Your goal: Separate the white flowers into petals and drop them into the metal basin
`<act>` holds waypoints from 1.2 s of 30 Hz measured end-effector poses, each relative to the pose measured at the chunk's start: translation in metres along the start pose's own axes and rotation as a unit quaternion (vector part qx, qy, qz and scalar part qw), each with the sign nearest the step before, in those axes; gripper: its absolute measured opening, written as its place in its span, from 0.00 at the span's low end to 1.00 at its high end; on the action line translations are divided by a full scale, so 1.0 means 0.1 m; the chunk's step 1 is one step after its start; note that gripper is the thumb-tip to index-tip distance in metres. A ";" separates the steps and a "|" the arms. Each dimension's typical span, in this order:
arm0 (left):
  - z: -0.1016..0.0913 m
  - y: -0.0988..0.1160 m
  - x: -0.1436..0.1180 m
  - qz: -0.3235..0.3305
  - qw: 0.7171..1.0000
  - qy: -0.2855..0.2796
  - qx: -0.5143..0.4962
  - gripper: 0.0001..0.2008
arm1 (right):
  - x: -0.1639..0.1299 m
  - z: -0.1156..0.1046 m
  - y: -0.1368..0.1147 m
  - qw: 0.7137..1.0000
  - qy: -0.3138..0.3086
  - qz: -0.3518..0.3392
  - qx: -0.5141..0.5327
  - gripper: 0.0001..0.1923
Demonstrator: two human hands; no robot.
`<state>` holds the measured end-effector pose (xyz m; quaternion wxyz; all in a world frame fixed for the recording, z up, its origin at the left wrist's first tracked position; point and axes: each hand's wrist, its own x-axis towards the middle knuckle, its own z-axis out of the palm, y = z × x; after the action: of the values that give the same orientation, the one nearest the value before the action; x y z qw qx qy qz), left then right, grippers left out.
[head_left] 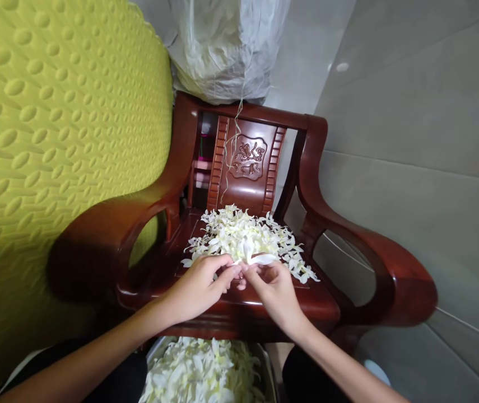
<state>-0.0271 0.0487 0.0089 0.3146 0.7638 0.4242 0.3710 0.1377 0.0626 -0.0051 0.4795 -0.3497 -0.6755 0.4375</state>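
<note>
A heap of white and pale yellow flowers (241,235) lies on the seat of a dark red wooden armchair (319,296). My left hand (199,285) and my right hand (275,291) meet at the front of the heap. Together they pinch one white flower (256,256) between the fingertips, its petals spread just above the seat.
A metal tray (266,364) full of white petals (201,372) sits below the chair between my knees. A yellow-green embossed mattress (54,140) stands at the left. A white plastic bag (226,45) rests behind the chair back. Grey floor tiles (424,140) lie to the right.
</note>
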 end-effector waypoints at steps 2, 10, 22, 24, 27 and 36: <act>0.00 0.03 -0.04 -0.002 1.000 0.001 0.012 0.16 | -0.03 0.00 -0.04 1.000 0.016 -0.010 -0.002 0.10; -0.10 0.04 0.00 -0.015 0.999 -0.045 0.021 0.16 | 0.02 0.00 -0.08 0.998 0.028 -0.044 -0.046 0.08; -0.26 -0.10 0.04 0.004 0.980 -0.102 0.172 0.15 | 0.18 -0.06 0.05 0.986 -0.007 -0.102 -0.132 0.05; -0.27 -0.08 0.02 0.004 0.981 -0.116 0.156 0.17 | 0.21 -0.06 0.10 0.985 -0.014 -0.098 -0.144 0.05; -0.24 -0.03 -0.02 0.019 0.981 -0.082 0.175 0.16 | 0.21 -0.03 0.13 0.990 -0.021 -0.059 -0.128 0.07; -0.13 0.01 -0.06 0.069 0.958 0.002 0.280 0.10 | 0.18 0.02 -0.04 1.000 -0.022 0.001 -0.009 0.10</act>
<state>-0.0397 0.0448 0.0145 0.0612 0.8482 0.4575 0.2599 0.1300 0.0767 0.0042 0.4606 -0.3452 -0.6894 0.4398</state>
